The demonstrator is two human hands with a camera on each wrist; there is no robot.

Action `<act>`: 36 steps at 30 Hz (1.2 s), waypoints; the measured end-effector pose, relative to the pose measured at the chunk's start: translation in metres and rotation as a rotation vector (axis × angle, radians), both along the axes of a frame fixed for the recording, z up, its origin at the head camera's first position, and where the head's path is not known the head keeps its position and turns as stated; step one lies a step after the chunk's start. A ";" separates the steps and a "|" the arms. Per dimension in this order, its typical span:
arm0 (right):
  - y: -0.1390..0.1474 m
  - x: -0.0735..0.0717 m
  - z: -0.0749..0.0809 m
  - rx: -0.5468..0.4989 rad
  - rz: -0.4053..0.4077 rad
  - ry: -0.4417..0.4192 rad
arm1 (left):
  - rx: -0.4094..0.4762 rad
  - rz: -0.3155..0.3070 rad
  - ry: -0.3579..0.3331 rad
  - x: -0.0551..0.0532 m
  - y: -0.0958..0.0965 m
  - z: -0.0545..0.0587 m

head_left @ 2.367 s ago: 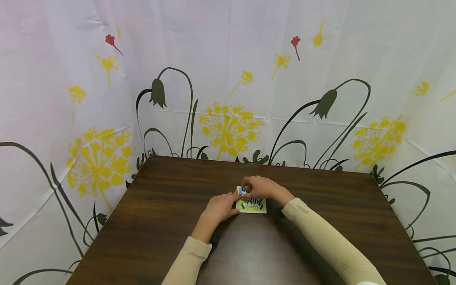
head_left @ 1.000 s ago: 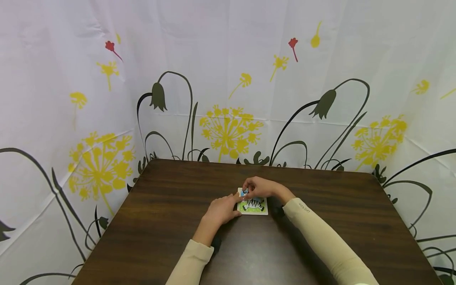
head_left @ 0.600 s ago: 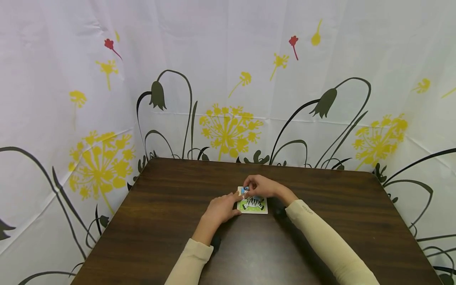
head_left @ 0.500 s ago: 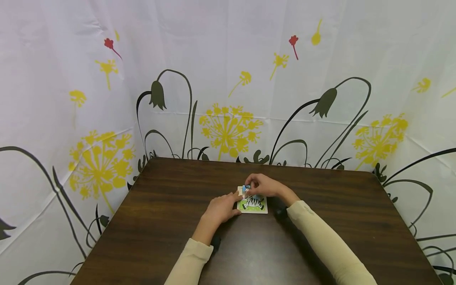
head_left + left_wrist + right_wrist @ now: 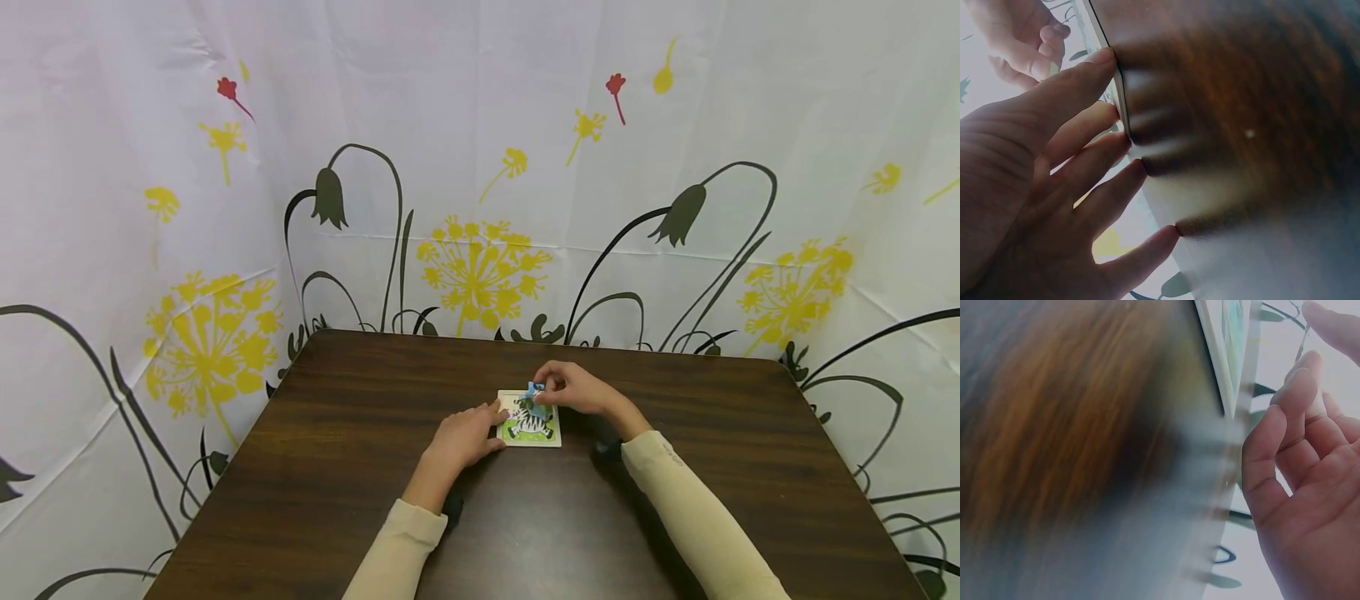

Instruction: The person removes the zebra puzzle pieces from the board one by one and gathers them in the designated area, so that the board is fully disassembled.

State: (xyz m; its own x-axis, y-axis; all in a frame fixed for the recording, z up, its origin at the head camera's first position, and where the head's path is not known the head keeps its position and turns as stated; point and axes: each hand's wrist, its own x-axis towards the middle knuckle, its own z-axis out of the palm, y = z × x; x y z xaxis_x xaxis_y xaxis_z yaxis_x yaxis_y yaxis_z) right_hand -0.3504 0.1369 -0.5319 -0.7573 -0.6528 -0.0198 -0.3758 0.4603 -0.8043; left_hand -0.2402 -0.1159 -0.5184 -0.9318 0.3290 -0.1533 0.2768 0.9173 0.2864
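A small square jigsaw puzzle board (image 5: 536, 444) with a zebra on green grass lies on the table. My left hand (image 5: 459, 439) steadies its left side, fingers fairly straight; in the left wrist view the thumb touches the board's edge (image 5: 1124, 106) while other fingertips meet the tabletop. Thumb and fingers of my right hand (image 5: 579, 390) pinch a blue puzzle piece (image 5: 535, 389) above the far part of the board. Only a thin edge of that puzzle piece (image 5: 1302, 344) shows in the right wrist view. Pale bare wood shows in the board's far left corner.
The dark brown wooden table (image 5: 360, 392) extends around the board on all sides. Behind it hangs a white curtain (image 5: 450, 100) printed with yellow, red and dark green flowers. Dark wrist devices sit under both forearms.
My right hand has lifted the blue puzzle piece from the board's far left corner and moved it right, baring pale wood there. My left hand has stayed at the board's left side.
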 end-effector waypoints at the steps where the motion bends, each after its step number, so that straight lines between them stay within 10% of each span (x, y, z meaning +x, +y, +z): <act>1: 0.003 0.000 0.000 -0.003 -0.010 0.002 | 0.000 0.000 -0.001 0.000 0.000 0.000; 36: 0.064 0.008 -0.010 0.106 -0.116 -0.062 | 0.023 0.000 -0.021 -0.003 -0.004 -0.002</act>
State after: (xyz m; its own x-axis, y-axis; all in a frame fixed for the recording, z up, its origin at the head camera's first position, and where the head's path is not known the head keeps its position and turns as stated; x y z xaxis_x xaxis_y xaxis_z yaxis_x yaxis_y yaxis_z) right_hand -0.3425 0.2011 -0.5421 -0.8225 -0.5529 -0.1334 -0.2661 0.5813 -0.7689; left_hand -0.2431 -0.1201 -0.5202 -0.9284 0.3330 -0.1651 0.2710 0.9104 0.3128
